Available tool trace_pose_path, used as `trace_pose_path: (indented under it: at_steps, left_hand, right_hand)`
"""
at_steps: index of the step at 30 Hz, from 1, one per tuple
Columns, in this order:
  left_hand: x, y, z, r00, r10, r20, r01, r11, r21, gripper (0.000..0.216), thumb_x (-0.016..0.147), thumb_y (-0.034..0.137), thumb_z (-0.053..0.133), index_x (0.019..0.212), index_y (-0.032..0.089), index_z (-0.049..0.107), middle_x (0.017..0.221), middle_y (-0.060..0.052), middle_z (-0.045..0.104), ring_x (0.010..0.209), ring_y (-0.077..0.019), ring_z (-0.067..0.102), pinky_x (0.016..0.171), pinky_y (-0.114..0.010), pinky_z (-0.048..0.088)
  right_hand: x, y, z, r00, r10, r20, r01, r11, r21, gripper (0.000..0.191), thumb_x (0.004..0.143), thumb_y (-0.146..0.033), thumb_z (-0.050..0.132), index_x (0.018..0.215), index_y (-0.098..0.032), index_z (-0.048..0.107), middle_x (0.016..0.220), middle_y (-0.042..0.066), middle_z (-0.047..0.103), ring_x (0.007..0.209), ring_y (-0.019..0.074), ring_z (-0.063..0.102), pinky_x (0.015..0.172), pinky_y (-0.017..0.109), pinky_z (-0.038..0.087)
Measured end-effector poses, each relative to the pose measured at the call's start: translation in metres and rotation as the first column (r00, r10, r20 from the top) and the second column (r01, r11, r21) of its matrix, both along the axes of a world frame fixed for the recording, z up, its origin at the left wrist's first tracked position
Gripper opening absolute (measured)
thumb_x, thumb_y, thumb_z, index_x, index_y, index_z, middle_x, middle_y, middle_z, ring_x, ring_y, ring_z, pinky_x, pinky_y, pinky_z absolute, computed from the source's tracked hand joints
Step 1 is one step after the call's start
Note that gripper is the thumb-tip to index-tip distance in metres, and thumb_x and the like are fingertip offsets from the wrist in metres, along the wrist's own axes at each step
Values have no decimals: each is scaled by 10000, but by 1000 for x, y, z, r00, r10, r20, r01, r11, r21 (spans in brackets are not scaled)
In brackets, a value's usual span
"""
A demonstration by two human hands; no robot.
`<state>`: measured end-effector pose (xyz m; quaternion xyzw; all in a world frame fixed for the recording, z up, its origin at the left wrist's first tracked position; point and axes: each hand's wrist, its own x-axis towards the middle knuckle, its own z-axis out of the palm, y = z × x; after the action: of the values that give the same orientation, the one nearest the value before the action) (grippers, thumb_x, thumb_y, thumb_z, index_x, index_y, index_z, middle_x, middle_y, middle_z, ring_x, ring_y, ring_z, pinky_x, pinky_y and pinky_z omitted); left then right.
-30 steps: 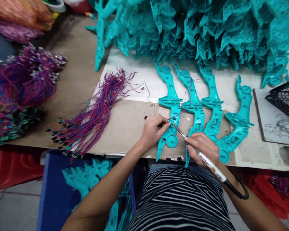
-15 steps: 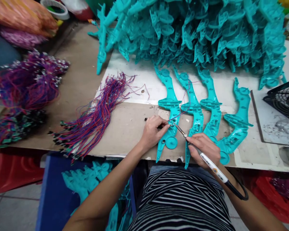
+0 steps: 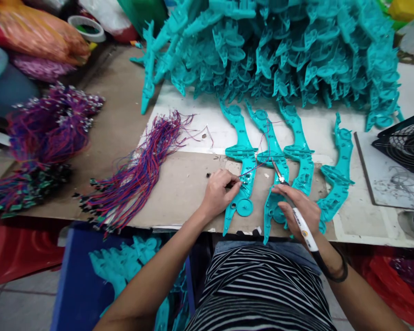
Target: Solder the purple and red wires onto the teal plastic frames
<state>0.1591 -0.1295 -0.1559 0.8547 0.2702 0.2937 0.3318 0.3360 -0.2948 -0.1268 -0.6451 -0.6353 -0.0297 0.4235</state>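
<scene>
My left hand (image 3: 221, 191) is closed at the edge of the leftmost teal plastic piece (image 3: 243, 151), pinching a pair of thin red and blue wires (image 3: 251, 171). Something dark shows between its thumb and finger, too small to make out. The wires loop up across the second teal piece (image 3: 274, 149). In my right hand (image 3: 301, 211) is a soldering iron (image 3: 301, 225) with a white and black handle, held like a pen. Its tip points up and away from me, above the second piece; whether it touches cannot be seen. Two more teal pieces (image 3: 298, 147) lie to the right.
A tall heap of teal pieces (image 3: 262, 50) fills the back of the table. Wire bundles (image 3: 138, 170) lie to the left. A black fan (image 3: 405, 147) and a board with wire scraps stand at right. A blue bin (image 3: 72, 276) with teal pieces sits below the table's front edge.
The soldering iron has moved away from the leftmost teal piece, up and to the right, over the second one. My left hand stays at the leftmost piece. The view has shifted slightly.
</scene>
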Motion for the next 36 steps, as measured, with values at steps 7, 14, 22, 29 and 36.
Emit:
trace_pose_path:
  at_steps: [7,14,22,29,36]
  left_hand:
    - [-6,-23,4,989,134,-59,-131,990,53,157,905,218,566,755,200,609,747,-41,654,755,-202,582,721,-355,417]
    - [-7,-34,18,949,312,-35,-300,934,196,143,917,324,625,984,200,646,974,-88,662,930,-254,591,832,-387,447]
    - [83,5,48,891,103,-441,-13,979,202,691,748,320,819,1328,69,540,1027,-210,718,1092,-400,585,944,-487,409]
    - [85,27,44,967,212,-142,-223,973,-63,250,914,145,502,1025,156,726,886,-69,754,837,-220,695,758,-308,524]
    - [39,51,55,777,608,162,-588,794,-155,290,922,259,489,1041,137,725,751,-36,707,659,-168,631,619,-248,487]
  right_hand:
    - [16,1,-6,968,-60,244,66,998,-16,326,937,-215,613,1262,-193,617,1040,84,761,953,204,731,949,376,570]
    - [17,-7,-10,971,-71,230,74,997,-5,339,938,-212,613,1275,-179,601,1057,95,755,990,208,725,964,383,560]
    - [19,-8,-9,983,-96,154,94,995,20,336,943,-209,591,1278,-193,613,1079,89,758,996,207,732,975,371,575]
    - [21,-11,-12,992,-119,28,118,992,47,354,943,-217,581,1294,-213,623,1100,83,758,1020,215,733,990,376,586]
    - [25,-11,-13,993,-106,45,103,993,65,306,949,-211,580,1250,-202,634,1086,81,760,1010,212,735,969,378,597]
